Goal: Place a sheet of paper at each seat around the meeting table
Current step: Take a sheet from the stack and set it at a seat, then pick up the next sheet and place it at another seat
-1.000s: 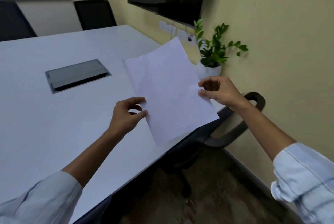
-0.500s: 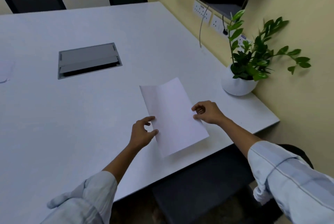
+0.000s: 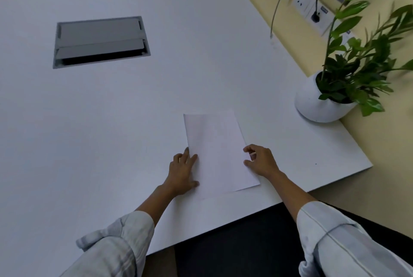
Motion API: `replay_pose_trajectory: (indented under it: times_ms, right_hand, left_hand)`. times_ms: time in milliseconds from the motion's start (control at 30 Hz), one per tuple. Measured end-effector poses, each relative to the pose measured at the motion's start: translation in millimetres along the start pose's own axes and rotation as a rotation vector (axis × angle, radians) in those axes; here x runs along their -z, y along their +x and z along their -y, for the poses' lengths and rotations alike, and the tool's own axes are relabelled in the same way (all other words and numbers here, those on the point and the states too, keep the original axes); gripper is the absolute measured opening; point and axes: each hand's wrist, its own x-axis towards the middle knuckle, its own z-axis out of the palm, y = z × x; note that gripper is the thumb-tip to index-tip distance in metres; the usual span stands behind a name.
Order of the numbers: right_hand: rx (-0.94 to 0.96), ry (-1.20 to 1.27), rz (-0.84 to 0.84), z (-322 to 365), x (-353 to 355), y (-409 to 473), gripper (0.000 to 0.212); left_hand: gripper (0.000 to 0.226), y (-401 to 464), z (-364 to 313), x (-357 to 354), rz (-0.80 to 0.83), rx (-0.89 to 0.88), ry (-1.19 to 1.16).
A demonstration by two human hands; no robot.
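Head view, sheet of paper (image 3: 218, 153) being laid flat near the white table (image 3: 111, 120) edge, left hand (image 3: 182, 173) spread and pressing its left edge, right hand (image 3: 260, 160) loosely curled, fingertips touching its right edge, nothing being gripped.

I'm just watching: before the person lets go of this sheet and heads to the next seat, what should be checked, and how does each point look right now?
1. Sheet of paper lying flat on the table: ok, though a faint lengthwise crease shows.
2. Sheet fully on the table, not overhanging the near edge: ok.
3. Sheet in front of a seat: ok, a dark chair sits just below that edge.
4. Left hand free to lift: ok, it rests open at the sheet's left edge.
5. Right hand released: cannot tell, its fingers curl at the right edge.
6. Potted plant clear of the sheet: ok, apart.
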Motion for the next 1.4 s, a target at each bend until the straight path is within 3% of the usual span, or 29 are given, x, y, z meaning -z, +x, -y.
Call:
replay_pose_trajectory:
  times_ms: [133,300,467,700,1033,1400]
  right_hand:
    - [0.028,-0.234,0.01,-1,-9,-6,0.057]
    - [0.099,-0.563,0.183,-1,-21,-12,0.075]
    - [0.087,-0.581,0.204,9,-17,-16,0.08]
    - [0.223,-0.607,0.129,56,-2,-29,0.079]
    - [0.626,-0.603,0.036,226,-29,-96,0.077]
    - [1.163,-0.628,-0.056,458,-142,-273,0.076]
  left_hand:
    - [0.093,-2,-1,-12,0.053,0.002,0.117]
    - [0.091,-1,-4,-11,0.056,-0.038,0.169]
    - [0.092,-9,-2,-5,0.043,-0.019,0.137]
    - [0.089,-56,12,42,-0.133,0.031,0.176]
    - [0.085,-233,58,150,-0.465,0.157,0.262]
    - [0.087,-513,181,229,-0.752,0.446,0.374]
